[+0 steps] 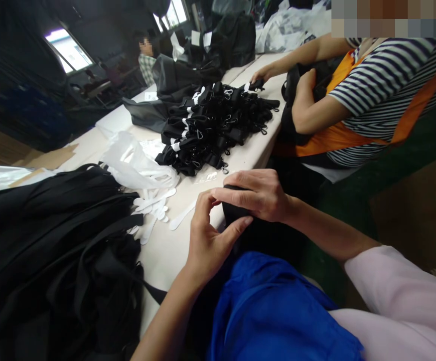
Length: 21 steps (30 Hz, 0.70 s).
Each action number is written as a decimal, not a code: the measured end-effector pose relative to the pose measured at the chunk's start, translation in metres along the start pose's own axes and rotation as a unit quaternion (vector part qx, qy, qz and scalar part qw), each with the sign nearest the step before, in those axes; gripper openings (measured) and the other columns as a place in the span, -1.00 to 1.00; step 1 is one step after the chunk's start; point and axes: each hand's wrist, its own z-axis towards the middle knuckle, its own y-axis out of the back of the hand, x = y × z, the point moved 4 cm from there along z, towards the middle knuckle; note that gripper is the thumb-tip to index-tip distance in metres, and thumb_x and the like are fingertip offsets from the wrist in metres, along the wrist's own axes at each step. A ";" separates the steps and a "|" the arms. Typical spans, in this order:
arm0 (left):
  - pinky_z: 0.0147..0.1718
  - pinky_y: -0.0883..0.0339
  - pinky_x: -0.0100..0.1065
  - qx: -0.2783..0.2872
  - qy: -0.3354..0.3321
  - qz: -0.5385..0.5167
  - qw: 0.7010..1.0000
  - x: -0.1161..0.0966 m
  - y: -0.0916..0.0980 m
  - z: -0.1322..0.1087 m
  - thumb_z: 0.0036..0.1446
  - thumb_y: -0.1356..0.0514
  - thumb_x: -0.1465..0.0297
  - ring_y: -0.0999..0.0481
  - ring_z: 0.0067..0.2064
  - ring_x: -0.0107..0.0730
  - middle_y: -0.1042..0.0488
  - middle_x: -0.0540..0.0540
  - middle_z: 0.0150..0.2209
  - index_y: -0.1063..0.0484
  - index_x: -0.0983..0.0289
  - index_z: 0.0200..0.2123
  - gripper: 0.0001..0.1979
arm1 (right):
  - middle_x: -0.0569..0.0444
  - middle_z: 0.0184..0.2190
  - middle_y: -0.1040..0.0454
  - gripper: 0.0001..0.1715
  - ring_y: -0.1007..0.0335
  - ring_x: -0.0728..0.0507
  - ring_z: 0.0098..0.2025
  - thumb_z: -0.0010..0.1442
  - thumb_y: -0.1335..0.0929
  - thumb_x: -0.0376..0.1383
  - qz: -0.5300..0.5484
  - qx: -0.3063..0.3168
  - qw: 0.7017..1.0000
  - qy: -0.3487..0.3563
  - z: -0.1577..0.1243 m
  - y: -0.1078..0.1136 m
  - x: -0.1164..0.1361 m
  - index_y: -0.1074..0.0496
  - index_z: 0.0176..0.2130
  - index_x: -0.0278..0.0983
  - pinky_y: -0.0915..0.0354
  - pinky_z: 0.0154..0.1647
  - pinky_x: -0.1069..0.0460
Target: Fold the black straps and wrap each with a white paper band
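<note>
Just over the table's near edge, a folded black strap (233,212) is held between my two hands. My right hand (257,194) lies over its top with the fingers bent around it. My left hand (210,233) grips the near side, thumb pressed along the lower edge and fingertips meeting the right hand's fingers. Part of the strap is hidden under the fingers. Beside my left forearm lies a large heap of long black straps (52,240). White paper bands (153,208) are scattered between that heap and my left hand.
A pile of bundled black straps with metal hooks (218,125) sits farther up the white table (165,265). Crumpled white plastic (135,160) lies nearby. At the right, a co-worker in a striped shirt (387,85) reaches toward the pile. A cardboard box (417,215) stands right.
</note>
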 end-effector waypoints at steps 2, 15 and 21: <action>0.00 -0.31 -0.29 -0.045 -0.023 0.045 0.998 -0.005 0.000 -0.002 -0.03 -0.42 0.36 -0.45 -0.05 -0.29 -0.46 0.08 -0.11 -0.40 0.25 -0.07 -0.56 | 0.00 -0.25 -0.51 -0.69 -0.46 -0.05 -0.27 0.40 -0.20 -0.23 -0.048 -0.005 0.998 0.031 0.001 0.003 -0.001 -0.46 -0.01 -0.23 -0.35 -0.28 0.07; -0.33 -0.36 -0.38 0.095 0.109 -0.211 0.967 -0.006 0.012 -0.009 0.23 -0.20 0.34 -0.51 -0.37 -0.38 -0.54 0.07 -0.41 -0.53 0.28 -0.28 -0.85 | 0.05 -0.24 -0.56 -0.82 -0.51 -0.06 -0.20 0.26 -0.32 -0.37 0.236 -0.046 0.947 -0.212 0.034 0.010 -0.010 -0.50 -0.15 -0.32 -0.42 -0.13 0.06; -0.34 -0.36 -0.38 0.096 0.117 -0.181 0.972 0.012 0.011 -0.013 0.13 -0.30 0.31 -0.48 -0.39 -0.40 -0.57 0.07 -0.36 -0.57 0.30 -0.26 -0.82 | 0.04 -0.29 -0.56 -0.77 -0.56 -0.08 -0.25 0.27 -0.31 -0.31 0.428 -0.060 0.850 -0.303 0.047 0.015 0.009 -0.45 -0.09 -0.34 -0.49 -0.23 0.05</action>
